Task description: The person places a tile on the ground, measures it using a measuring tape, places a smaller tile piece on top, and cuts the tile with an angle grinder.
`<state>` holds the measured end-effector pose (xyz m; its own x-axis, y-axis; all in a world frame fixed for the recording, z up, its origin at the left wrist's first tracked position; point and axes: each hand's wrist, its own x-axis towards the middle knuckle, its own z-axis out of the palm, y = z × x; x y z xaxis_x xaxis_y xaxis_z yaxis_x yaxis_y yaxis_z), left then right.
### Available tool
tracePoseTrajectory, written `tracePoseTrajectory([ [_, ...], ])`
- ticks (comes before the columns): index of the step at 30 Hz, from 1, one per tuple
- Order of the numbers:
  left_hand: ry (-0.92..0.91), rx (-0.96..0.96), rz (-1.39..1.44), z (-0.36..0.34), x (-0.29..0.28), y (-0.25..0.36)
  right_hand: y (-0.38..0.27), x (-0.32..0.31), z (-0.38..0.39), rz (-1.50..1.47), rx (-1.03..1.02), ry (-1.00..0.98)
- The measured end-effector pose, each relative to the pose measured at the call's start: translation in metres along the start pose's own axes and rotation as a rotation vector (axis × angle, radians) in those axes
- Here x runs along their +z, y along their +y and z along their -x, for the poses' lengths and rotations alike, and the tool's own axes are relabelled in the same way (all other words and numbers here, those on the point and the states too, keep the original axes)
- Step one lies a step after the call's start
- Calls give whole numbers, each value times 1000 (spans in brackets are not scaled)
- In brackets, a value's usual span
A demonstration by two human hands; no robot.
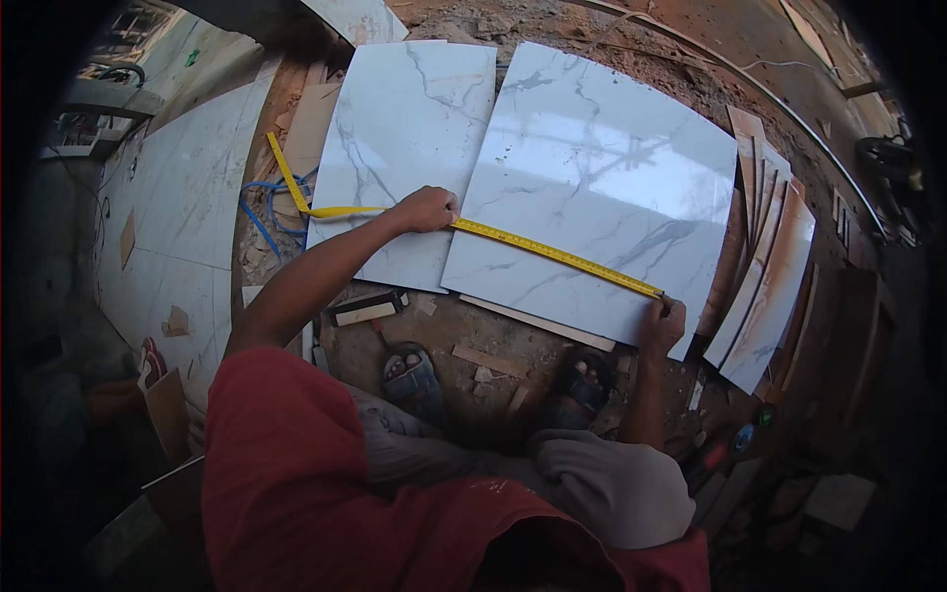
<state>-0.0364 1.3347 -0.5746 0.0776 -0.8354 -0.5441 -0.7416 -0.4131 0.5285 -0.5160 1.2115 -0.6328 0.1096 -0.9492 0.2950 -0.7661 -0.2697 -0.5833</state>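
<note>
A yellow tape measure (pixel 557 256) is stretched across a large white marble-patterned tile (pixel 602 148). My left hand (pixel 426 209) is closed on the tape near that tile's left edge, above a second white tile (pixel 395 118). From this fist the tape runs on to the left, past the second tile, and bends upward there. My right hand (pixel 666 324) pinches the tape's end at the lower right part of the large tile. Between my hands the tape looks taut and slants down to the right.
Several narrow tile strips (pixel 764 266) lean at the right. A blue cord (pixel 264 212) lies left of the tiles. Near my sandaled feet (pixel 412 380) are a black-and-white tool (pixel 365 309) and broken pieces. A tiled floor (pixel 187 187) spreads at the left.
</note>
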Motion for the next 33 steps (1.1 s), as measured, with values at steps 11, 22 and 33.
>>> tracePoseTrajectory([
  [11,-108,-98,43,6,-6,-8,-6,8,7,-9,-55,6],
  [22,-15,-60,96,1,4,-10,-5,3,1,-25,-90,30],
  [33,-61,-130,181,3,3,2,-9,0,6,-39,-48,57],
])
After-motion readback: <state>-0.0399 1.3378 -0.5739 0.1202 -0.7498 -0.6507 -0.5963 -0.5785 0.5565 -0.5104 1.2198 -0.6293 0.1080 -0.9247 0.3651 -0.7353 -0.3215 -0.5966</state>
